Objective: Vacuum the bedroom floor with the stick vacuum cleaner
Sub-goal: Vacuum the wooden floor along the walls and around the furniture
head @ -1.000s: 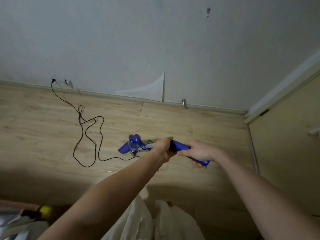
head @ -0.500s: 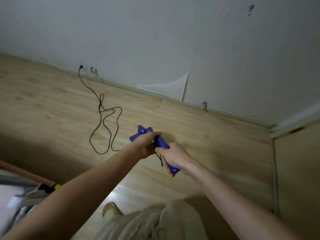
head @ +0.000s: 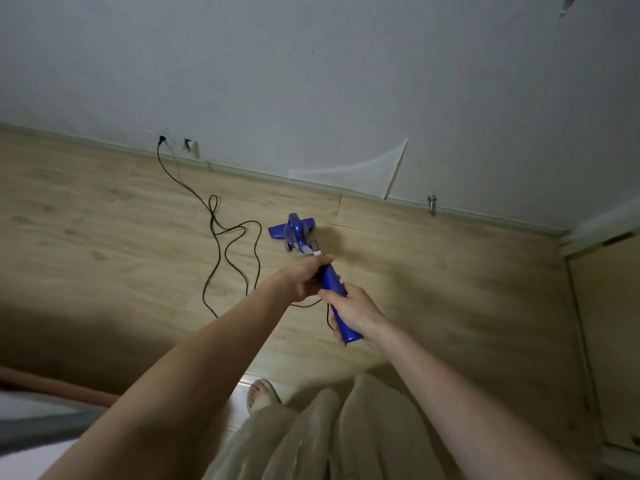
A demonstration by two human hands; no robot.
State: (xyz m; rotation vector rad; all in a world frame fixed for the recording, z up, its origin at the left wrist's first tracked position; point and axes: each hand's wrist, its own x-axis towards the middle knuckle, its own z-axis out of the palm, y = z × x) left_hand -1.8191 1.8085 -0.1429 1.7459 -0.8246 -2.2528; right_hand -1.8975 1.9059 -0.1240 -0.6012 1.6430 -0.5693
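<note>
both hands on the vac handle (head: 337, 308): left hand (head: 304, 278) wrapped round the upper end near the tube, right hand (head: 353, 308) curled round the lower grip. two-hand hold prob for steering + push force. vac head (head: 292, 230) flat on the floor (head: 104, 237), at 12 from my hands, close to the baseboard (head: 242, 169) so suction reaches the edge. head is glossy blue plastic, wing-shaped. floor = pale wood-look laminate, smooth. thin black cord (head: 221, 233) looped at 10, runs to the wall plug (head: 161, 140); kept to the side, away from the head. wallpaper flap (head: 363, 174) peeling at 1.
</note>
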